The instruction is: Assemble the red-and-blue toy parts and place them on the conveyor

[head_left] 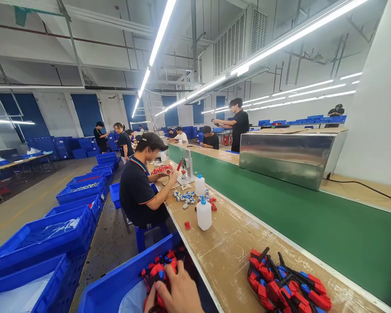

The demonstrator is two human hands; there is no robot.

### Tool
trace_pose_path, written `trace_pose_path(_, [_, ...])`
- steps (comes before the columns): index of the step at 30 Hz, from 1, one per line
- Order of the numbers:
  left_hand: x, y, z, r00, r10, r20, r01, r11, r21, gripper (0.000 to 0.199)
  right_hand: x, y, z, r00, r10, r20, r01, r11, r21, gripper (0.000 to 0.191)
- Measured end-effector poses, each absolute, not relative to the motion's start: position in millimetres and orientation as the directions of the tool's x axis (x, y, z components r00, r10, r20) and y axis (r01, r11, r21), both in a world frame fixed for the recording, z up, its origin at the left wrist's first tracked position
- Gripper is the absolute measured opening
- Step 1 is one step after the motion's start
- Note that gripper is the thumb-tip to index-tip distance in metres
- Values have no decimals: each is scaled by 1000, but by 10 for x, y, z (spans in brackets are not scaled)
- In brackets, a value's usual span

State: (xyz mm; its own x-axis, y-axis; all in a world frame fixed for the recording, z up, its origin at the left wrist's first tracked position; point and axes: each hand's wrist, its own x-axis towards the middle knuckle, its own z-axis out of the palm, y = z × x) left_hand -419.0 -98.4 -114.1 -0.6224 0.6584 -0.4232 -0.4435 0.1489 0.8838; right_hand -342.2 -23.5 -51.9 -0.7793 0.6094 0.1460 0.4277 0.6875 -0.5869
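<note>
Handling the red parts [157,271] in the near blue bin [99,284] beside the worktop [230,243] probably calls for lightly curled fingers; the right grip [182,289] touches them, but whether it or the barely visible left grip [150,300] grasps any, I cannot tell.

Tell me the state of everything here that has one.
Right fingers: bent, on red parts
Near bin: open
Tabletop parts: heaped
Near bottle: upright, capped
Far bottle: upright, capped
Ceiling lights: lit
Row of bins: open
Green belt: can't tell whether moving
</note>
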Motion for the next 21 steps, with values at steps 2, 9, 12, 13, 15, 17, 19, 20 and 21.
trace_pose_path(2, [-4133, -762, -979, -614, 696, -373, -457, 72, 887, 29, -3162, -69, -222, -720, 626, 301, 374, 714, -592, 37])
trace_pose_path(9, [-3305, 533, -354, -287, 949, -129, -584, -66, 809, 44, -2068, 901, 165, -424, 739, 524, 420, 673, -608, 35])
trace_pose_path(12, [-2810, 1069, -266, -133, 988, -74, -557, -13, 831, 50, -1617, 1270, 4, -263, 796, 545, 444, 602, -664, 32])
trace_pose_path(13, [-2662, 1203, -270, -103, 993, -58, -533, -6, 846, 52, -1492, 1355, -73, -211, 812, 544, 460, 574, -678, 32])
trace_pose_path(15, [-2414, 1399, -318, -92, 996, -20, -461, -25, 887, 52, -1299, 1473, -245, -115, 832, 542, 482, 524, -702, 33])
trace_pose_path(17, [-2236, 1512, -405, -133, 990, 37, -360, -83, 929, 51, -1175, 1547, -423, -33, 840, 541, 478, 489, -729, 34])
trace_pose_path(19, [-2118, 1562, -509, -186, 976, 117, -233, -159, 959, 49, -1096, 1607, -587, 26, 841, 540, 462, 469, -753, 34])
trace_pose_path(20, [-2078, 1570, -560, -204, 965, 164, -162, -199, 967, 47, -1066, 1637, -659, 45, 841, 538, 451, 464, -762, 34])
trace_pose_path(21, [-2049, 1570, -607, -214, 953, 214, -88, -238, 967, 45, -1039, 1669, -723, 58, 843, 535, 439, 460, -772, 33])
